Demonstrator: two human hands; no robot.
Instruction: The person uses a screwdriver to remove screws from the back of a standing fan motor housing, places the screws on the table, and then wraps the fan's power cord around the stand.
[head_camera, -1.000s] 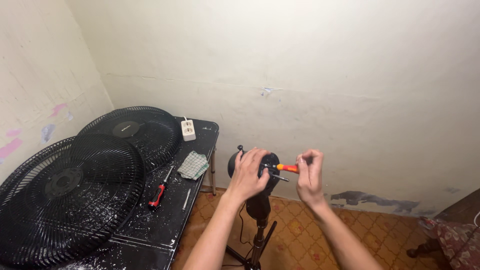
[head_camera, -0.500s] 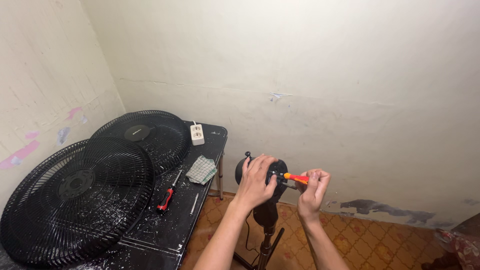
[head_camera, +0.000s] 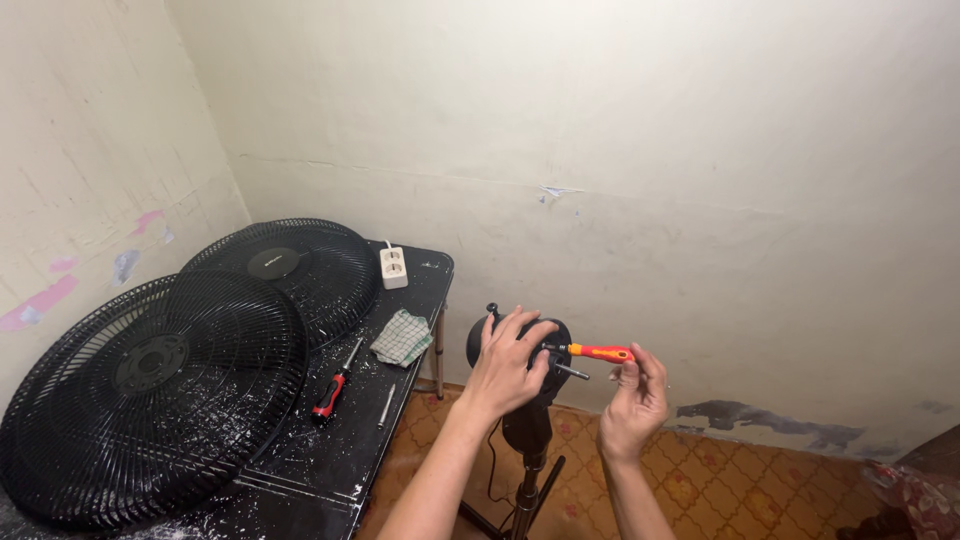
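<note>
Since the earlier frame our hands barely shift: left hand (head_camera: 508, 362) stays wrapped around the fan motor housing (head_camera: 520, 345) on its stand, right-hand fingers (head_camera: 628, 372) pinching the orange screwdriver (head_camera: 598, 352) against it, both grilles (head_camera: 160, 390) already off on the table (head_camera: 330, 450).

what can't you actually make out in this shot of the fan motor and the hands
Head view only:
- Screwdriver tip: too small to tell which screw, if any, it meets on the motor housing.
- Housing face: mostly covered by the left hand.
- Right hand grip: fingertips hide the handle end.
- Stand base: cut off by the bottom edge.
- Nearer fan grille: its lower rim runs off the frame.
- Small metal piece on the table: too small to identify.
</note>
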